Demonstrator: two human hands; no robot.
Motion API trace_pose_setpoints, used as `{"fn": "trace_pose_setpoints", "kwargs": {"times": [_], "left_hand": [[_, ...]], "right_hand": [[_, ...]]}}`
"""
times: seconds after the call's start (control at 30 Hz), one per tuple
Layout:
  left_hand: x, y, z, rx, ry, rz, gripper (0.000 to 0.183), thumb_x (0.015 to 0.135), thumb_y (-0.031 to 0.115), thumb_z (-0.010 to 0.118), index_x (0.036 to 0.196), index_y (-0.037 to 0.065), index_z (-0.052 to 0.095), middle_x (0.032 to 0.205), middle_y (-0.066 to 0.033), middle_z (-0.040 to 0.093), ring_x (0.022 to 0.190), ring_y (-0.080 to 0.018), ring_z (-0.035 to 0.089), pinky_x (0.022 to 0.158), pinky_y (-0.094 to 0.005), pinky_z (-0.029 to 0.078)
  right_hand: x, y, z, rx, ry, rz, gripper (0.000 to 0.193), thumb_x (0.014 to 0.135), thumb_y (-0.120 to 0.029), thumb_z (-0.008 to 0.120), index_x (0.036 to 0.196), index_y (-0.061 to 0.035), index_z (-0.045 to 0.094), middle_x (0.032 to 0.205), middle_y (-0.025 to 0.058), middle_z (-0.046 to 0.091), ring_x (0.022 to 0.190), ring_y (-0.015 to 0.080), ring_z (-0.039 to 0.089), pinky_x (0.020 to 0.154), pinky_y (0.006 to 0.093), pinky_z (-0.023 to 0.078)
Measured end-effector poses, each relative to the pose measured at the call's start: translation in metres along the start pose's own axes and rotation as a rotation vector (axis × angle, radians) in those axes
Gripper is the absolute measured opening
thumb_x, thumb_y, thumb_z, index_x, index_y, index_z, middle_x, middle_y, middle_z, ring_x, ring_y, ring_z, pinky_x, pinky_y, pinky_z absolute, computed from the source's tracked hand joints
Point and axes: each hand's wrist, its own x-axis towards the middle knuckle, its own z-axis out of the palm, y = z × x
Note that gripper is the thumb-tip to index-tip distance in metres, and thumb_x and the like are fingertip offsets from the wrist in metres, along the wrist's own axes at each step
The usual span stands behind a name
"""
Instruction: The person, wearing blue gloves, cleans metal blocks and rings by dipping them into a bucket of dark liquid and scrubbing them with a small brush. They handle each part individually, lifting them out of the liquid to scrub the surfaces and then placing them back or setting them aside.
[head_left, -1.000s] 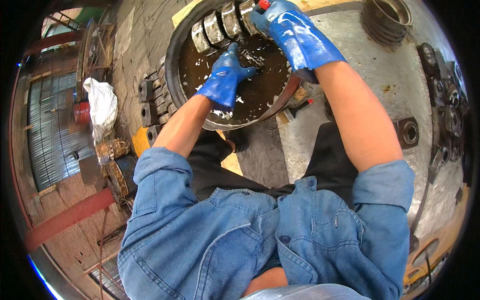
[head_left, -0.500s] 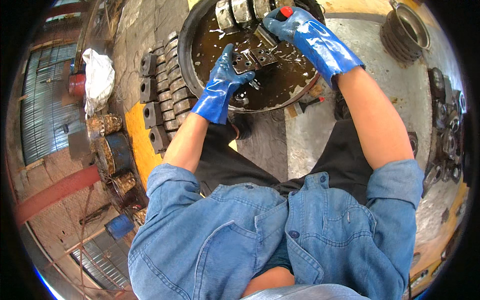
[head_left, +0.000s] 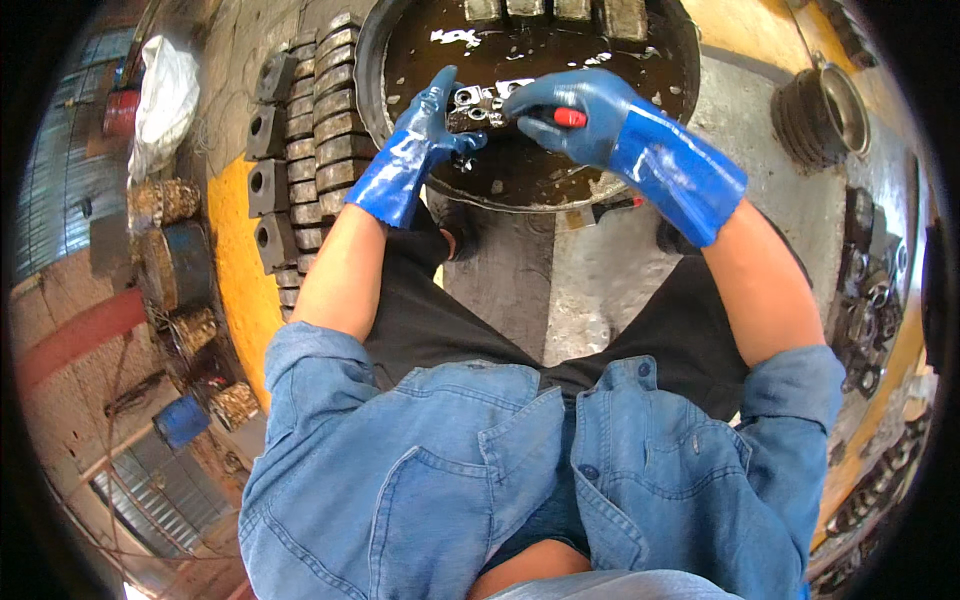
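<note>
My left hand (head_left: pixel 428 125), in a blue rubber glove, grips a dark wet metal block (head_left: pixel 468 118) with round holes over the basin. Its thumb is at the block's near edge, and the forefinger points up beside it. In my right hand (head_left: pixel 590 115), gloved the same way, is a red-handled brush (head_left: pixel 570 118). The brush's bristle end is hidden behind the fingers, close to the block. Beneath both hands the round black basin (head_left: pixel 372 75) holds dark brown liquid with pale flecks floating on it.
Several metal blocks (head_left: pixel 572 8) sit at the basin's far side. Rows of round metal parts (head_left: pixel 335 120) and holed blocks (head_left: pixel 265 185) line the left. Another brush (head_left: pixel 615 207) lies by the near rim. Ring-shaped parts (head_left: pixel 830 110) are stacked at right, with smaller parts (head_left: pixel 875 290) nearer.
My right hand has come down and nearer to the left, bringing the brush to the holed block. The view has shifted, and the block in my left hand now appears tilted differently.
</note>
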Motion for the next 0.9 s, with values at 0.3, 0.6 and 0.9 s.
{"fn": "trace_pose_setpoints", "kwargs": {"times": [0.3, 0.6, 0.9], "left_hand": [[0.013, 0.015, -0.003, 0.037, 0.066, -0.170, 0.114, 0.065, 0.035, 0.102, 0.159, 0.010, 0.043, 0.142, -0.0205, 0.065, 0.129, -0.0366, 0.065, 0.109, -0.0434, 0.054], [0.018, 0.017, -0.005, 0.045, 0.002, -0.208, 0.111, 0.068, 0.037, 0.100, 0.159, 0.013, 0.043, 0.148, -0.0194, 0.061, 0.135, -0.0370, 0.060, 0.114, -0.0456, 0.051], [0.014, 0.014, -0.006, 0.064, 0.017, -0.086, 0.108, 0.067, 0.034, 0.099, 0.158, 0.010, 0.045, 0.146, -0.0216, 0.062, 0.134, -0.0371, 0.061, 0.112, -0.0440, 0.051]], "right_hand": [[0.017, 0.038, 0.017, -0.050, 0.208, -0.014, 0.022, 0.094, -0.023, 0.076, 0.115, -0.0157, 0.079, 0.108, 0.0124, 0.078, 0.098, 0.0325, 0.076, 0.088, 0.0400, 0.062], [0.032, 0.058, 0.017, -0.243, 0.213, -0.045, 0.021, 0.098, -0.018, 0.075, 0.118, -0.0118, 0.078, 0.110, 0.0112, 0.080, 0.098, 0.0239, 0.078, 0.089, 0.0357, 0.063], [0.027, 0.048, 0.023, -0.100, 0.210, -0.037, 0.020, 0.096, -0.016, 0.077, 0.116, -0.0116, 0.079, 0.103, 0.0124, 0.080, 0.087, 0.0215, 0.077, 0.082, 0.0334, 0.063]]}}
